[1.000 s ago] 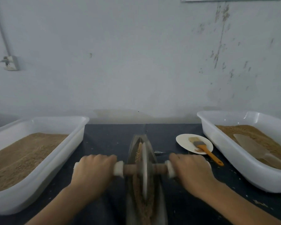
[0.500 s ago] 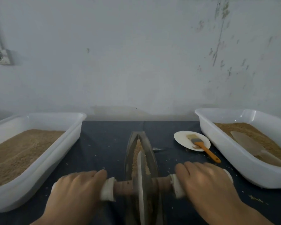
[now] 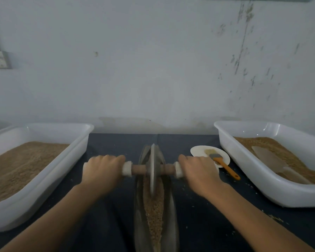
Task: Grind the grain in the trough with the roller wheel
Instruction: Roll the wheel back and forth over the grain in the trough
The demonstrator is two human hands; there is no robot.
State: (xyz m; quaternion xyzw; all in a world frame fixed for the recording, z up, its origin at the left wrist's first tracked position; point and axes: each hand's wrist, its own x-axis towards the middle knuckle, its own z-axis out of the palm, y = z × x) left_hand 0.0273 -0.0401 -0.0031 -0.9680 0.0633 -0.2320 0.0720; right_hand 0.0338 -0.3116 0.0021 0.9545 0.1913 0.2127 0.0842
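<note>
A narrow metal trough runs away from me down the middle of the dark table, filled with brown grain. The metal roller wheel stands upright in the trough near its far end, on a wooden axle with white-wrapped ends. My left hand grips the left handle and my right hand grips the right handle, both arms stretched forward.
A white tub of brown grain sits at the left. Another white tub at the right holds grain and a scoop. A small white plate with an orange-handled brush lies beside my right hand.
The wheel rolled toward me half a second ago, then away again; it now stands near the trough's far end, with both arms extended.
</note>
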